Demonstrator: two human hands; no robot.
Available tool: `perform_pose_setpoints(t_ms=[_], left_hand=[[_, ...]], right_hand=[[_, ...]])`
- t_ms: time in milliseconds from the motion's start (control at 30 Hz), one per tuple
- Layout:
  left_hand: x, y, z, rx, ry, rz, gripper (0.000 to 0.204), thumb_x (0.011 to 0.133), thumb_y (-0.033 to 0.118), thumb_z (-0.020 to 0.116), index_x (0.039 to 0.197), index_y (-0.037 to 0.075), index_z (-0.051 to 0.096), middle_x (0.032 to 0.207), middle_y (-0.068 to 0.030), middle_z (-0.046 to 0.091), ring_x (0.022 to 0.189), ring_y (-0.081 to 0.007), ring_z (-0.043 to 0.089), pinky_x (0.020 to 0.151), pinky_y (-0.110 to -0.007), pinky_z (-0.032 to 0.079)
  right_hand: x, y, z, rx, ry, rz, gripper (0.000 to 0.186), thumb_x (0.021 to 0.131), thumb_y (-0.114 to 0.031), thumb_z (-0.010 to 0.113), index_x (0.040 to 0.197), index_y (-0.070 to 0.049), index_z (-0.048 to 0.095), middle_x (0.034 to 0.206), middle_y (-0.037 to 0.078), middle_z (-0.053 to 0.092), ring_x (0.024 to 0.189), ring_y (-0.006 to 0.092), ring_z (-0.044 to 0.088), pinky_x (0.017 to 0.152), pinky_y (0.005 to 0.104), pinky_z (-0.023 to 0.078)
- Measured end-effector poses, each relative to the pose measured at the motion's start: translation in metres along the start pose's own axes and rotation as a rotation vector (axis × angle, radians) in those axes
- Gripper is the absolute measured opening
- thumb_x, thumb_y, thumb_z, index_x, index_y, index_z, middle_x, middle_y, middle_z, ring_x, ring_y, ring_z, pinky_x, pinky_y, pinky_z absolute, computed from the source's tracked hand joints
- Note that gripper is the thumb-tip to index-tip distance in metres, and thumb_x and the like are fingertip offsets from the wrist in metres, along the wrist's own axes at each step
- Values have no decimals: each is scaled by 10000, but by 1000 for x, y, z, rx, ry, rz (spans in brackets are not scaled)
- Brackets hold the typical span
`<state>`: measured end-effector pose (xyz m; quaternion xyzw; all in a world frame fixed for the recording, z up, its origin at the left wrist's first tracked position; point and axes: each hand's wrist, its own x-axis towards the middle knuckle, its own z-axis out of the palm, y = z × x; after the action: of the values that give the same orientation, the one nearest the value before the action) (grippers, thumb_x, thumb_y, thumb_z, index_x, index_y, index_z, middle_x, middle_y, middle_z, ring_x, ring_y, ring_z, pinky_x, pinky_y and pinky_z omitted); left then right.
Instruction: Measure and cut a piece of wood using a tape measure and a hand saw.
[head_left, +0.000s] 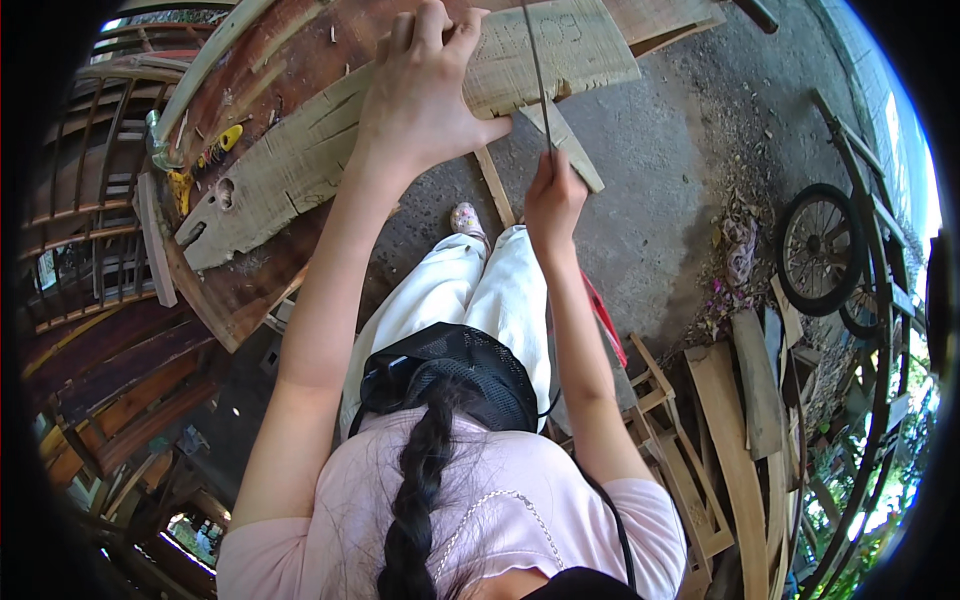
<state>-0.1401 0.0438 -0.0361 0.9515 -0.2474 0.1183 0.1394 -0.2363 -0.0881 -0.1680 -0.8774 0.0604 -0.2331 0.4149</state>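
A long, rough pale plank [300, 170] with cracks and a knot hole lies across a reddish-brown wooden surface. Pressed on top of it is my left hand [415, 105], thumb stretched out toward the near edge and fingers apart, slightly bent. My right hand [556, 200] is closed in a fist around the near end of a saw, its handle hidden by my fingers. The thin dark saw blade [541, 80], seen edge-on, runs up across the plank. Beside my right fist a pale wedge of wood [568, 150] juts from the plank's near edge; I cannot tell whether it is still attached.
A hammer [160, 145] and a yellow-and-black tool [222, 143] lie at the left of the work surface. Lower right, boards [735, 430] and a wooden frame are piled. A spoked wheel [820, 248] stands at the right. Slatted wooden furniture [95, 190] crowds the left.
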Motion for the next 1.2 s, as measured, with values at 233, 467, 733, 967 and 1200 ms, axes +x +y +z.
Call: perform_pose_setpoints(t_ms=[233, 467, 733, 967, 1200], left_hand=[[0, 0, -5, -9, 13, -17, 788, 511, 319, 782, 1176, 33, 472, 927, -83, 389, 918, -261, 402, 797, -374, 400], [1, -4, -3, 12, 20, 17, 770, 525, 331, 779, 1183, 51, 493, 928, -86, 377, 899, -258, 390, 786, -369, 388], [1, -8, 2, -39, 19, 33, 761, 538, 322, 783, 1183, 44, 487, 935, -94, 361, 906, -265, 371, 780, -381, 394], [1, -4, 7, -77, 9, -5, 761, 540, 314, 785, 1175, 17, 487, 939, -102, 365, 915, -271, 385, 754, -369, 417], [1, -2, 4, -54, 11, -2, 750, 550, 332, 777, 1167, 15, 492, 917, -93, 364, 911, -260, 386, 748, -366, 413]], right_hand=[[-58, 20, 4, -33, -63, 103, 84, 852, -45, 497, 772, -18, 494, 587, 204, 496, 489, 368, 498, 430, 376, 374], [8, -18, 18, 5, 106, 29, 93, 843, -40, 508, 755, -18, 485, 577, 196, 485, 507, 351, 519, 450, 370, 387], [5, -13, 23, -32, 113, 67, 70, 832, -35, 518, 766, -32, 496, 604, 185, 519, 532, 347, 536, 468, 385, 405], [-56, 23, 24, -23, 107, 118, 56, 810, -15, 539, 768, -32, 504, 573, 187, 505, 512, 355, 532, 458, 381, 407], [-16, 4, 38, 25, 157, 67, 77, 815, -31, 540, 753, -33, 494, 558, 183, 477, 509, 354, 517, 446, 393, 383]])
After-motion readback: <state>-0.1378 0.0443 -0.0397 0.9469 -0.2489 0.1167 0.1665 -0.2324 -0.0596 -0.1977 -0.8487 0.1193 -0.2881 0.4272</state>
